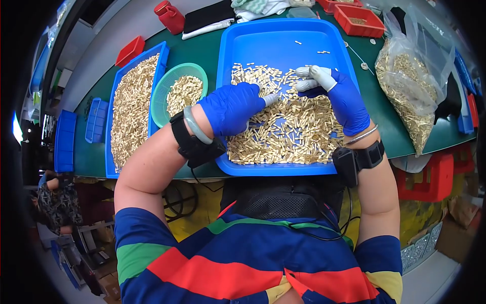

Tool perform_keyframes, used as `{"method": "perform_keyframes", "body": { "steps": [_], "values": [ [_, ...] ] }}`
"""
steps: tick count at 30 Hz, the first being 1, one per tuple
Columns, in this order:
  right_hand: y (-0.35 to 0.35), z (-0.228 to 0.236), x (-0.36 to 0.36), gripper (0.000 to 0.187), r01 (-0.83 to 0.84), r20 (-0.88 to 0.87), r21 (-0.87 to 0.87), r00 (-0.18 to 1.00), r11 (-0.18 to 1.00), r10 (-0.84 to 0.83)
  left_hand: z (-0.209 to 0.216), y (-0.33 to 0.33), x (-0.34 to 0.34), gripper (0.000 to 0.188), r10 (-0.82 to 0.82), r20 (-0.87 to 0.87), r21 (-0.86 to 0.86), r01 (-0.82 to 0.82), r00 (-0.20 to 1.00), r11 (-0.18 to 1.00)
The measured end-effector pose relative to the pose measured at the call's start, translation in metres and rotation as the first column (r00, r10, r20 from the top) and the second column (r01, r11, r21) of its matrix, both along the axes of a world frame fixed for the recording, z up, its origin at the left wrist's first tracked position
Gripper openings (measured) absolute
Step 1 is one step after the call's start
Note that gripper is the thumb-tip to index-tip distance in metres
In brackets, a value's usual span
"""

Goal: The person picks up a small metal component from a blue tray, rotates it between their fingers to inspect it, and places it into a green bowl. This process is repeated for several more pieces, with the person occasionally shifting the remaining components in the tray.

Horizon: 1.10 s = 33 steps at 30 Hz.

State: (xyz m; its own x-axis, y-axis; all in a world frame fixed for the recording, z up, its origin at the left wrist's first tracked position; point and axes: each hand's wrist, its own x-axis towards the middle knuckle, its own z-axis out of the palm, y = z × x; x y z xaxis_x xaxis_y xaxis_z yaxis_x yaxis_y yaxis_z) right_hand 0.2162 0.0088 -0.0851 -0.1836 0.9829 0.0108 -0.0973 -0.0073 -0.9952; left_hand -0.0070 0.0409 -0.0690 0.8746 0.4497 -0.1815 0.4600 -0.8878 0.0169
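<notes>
Several small brass-coloured metal pieces [288, 139] lie heaped in a large blue tray [283, 38] in front of me. Over the left part of the heap is my left hand [234, 107], in a blue glove with white fingertip covers. Its fingers are drawn together, and whatever they hold is hidden. My right hand [340, 95], gloved the same way, reaches in over the tray's right side. Its white-covered fingertips are bent together above the pieces, a short gap from the left hand. Anything between them is too small to make out.
Left of the tray stand a green mesh basket [158, 96] and a long blue bin [163, 57], both holding brass pieces. A clear bag of pieces [407, 93] sits at the right. Red boxes [359, 21] and a red jug [169, 17] stand at the back.
</notes>
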Motion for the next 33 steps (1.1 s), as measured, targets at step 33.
{"method": "perform_keyframes", "body": {
  "steps": [33],
  "values": [
    [-0.001, -0.008, -0.004, 0.029, -0.112, 0.076, 0.089, 0.991, 0.99, 0.106, -0.021, -0.004, 0.037, 0.024, 0.902, 0.178, -0.911, 0.412, 0.392, 0.001]
  ]
}}
